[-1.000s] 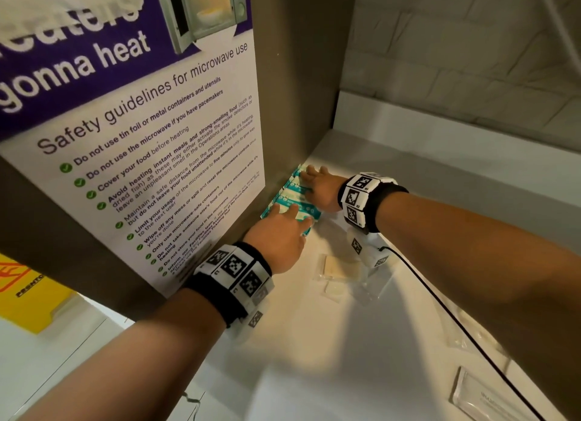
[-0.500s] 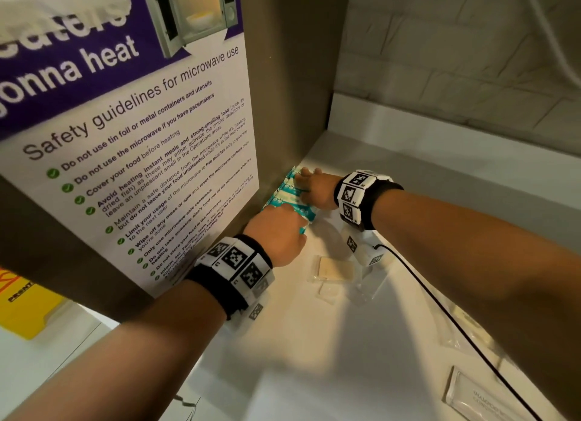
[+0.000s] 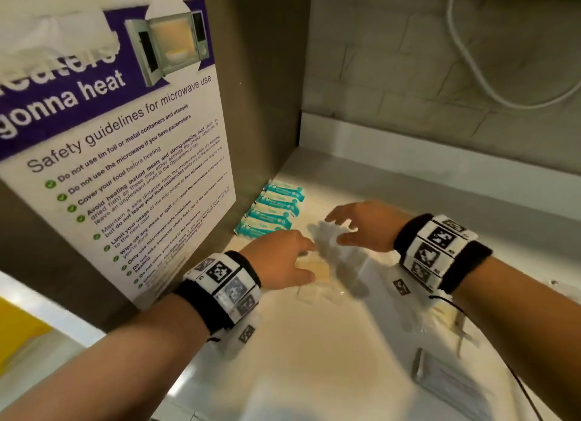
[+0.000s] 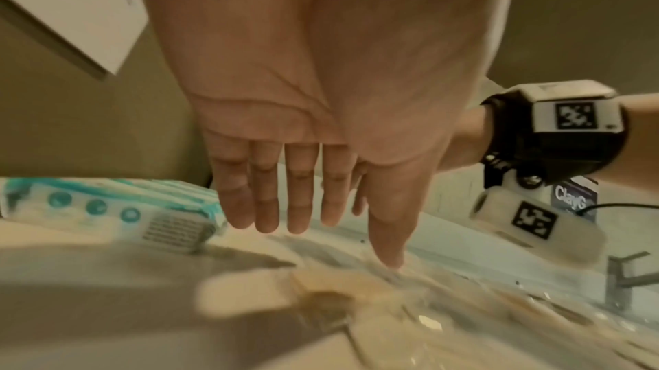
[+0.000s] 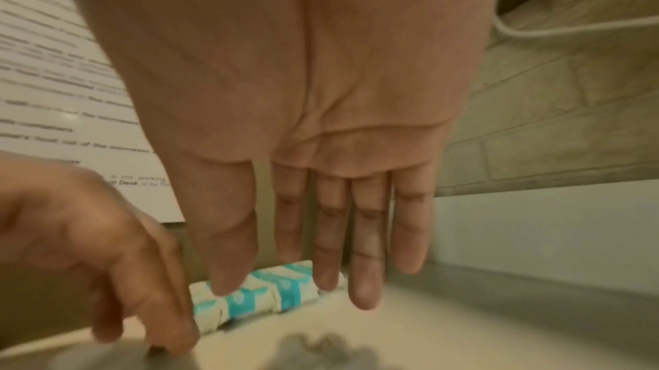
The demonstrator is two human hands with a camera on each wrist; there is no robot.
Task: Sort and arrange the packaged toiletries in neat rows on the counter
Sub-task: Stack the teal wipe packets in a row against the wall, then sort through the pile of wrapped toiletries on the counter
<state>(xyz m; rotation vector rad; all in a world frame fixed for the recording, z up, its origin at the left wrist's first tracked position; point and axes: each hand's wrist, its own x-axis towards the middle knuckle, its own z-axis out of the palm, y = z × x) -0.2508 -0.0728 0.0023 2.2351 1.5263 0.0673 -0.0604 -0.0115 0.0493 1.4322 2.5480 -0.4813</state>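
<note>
Both hands hang slack-fingered and empty over the counter: left hand at seven o'clock above a tan clear-wrapped packet, right hand at two o'clock, likely reaching for the next item. Beyond, at eleven o'clock, teal packets sit in a neat row against the cabinet side.

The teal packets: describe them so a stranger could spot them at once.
Start at the microwave poster on the brown panel left of the counter. At that panel's foot, in the corner, the teal packets lie side by side in a row. They alone are teal and white; the packets nearer the hands are clear or beige.
</note>
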